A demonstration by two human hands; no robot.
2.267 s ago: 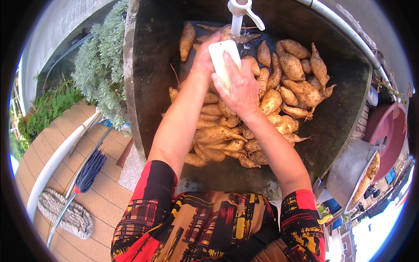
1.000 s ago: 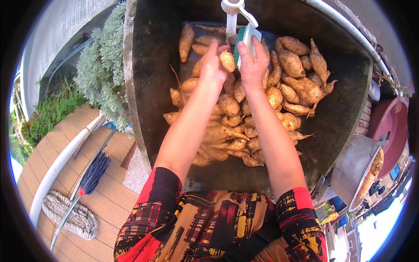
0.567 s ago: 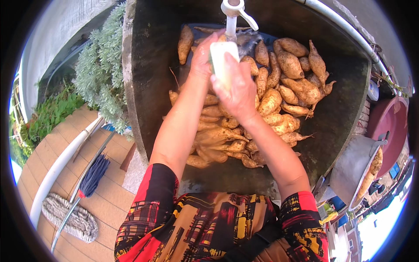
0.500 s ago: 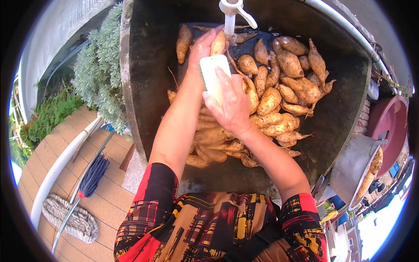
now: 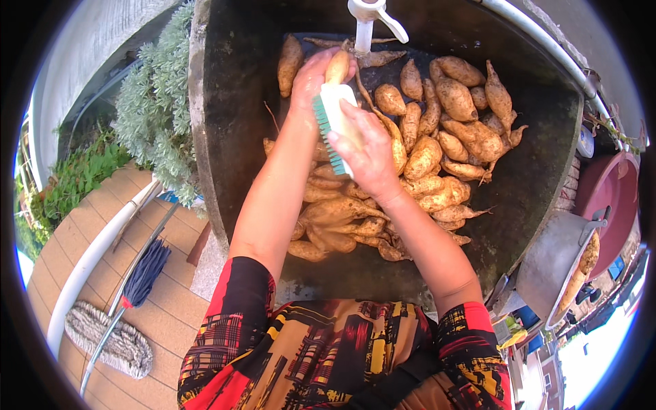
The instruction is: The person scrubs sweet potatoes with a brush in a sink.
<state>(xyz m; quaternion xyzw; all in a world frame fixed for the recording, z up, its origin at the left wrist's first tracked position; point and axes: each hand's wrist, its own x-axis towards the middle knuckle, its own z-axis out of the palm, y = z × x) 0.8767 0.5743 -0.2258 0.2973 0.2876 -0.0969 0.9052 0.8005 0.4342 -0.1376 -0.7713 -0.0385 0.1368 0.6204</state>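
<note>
Dark basin, piled tubers, brush in right hand

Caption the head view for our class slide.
Left hand holds a tuber, right hand grips a green-bristled brush, above more tubers.

The brush had a smooth plastic back and bristles that looked synthetic. The sweet potatoes had rough, partly glossy, wet skins. The trough looked like coarse concrete, the tap smooth plastic, the pot dull metal, the shirt matt cloth.
</note>
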